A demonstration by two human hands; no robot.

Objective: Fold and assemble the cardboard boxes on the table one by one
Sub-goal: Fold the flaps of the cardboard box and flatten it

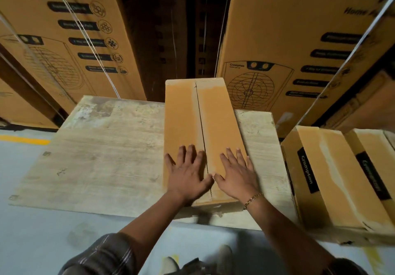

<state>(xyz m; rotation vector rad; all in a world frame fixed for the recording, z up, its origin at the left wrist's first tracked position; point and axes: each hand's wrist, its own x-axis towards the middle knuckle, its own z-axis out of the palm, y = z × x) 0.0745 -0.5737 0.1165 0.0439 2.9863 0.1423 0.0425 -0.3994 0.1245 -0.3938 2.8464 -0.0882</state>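
Observation:
A long brown cardboard box (198, 114) lies on the worn wooden table (102, 153), running away from me, its two top flaps closed and meeting along a centre seam. My left hand (186, 172) presses flat on the left flap near the box's near end, fingers spread. My right hand (237, 173), with a bracelet at the wrist, presses flat on the right flap beside it. The thumbs almost touch over the seam.
Two assembled boxes with black Crompton labels (333, 180) stand just right of the table. Tall strapped appliance cartons (70, 39) (288, 44) rise behind the table with a dark gap between them. Grey floor with a yellow line (23, 140) lies to the left.

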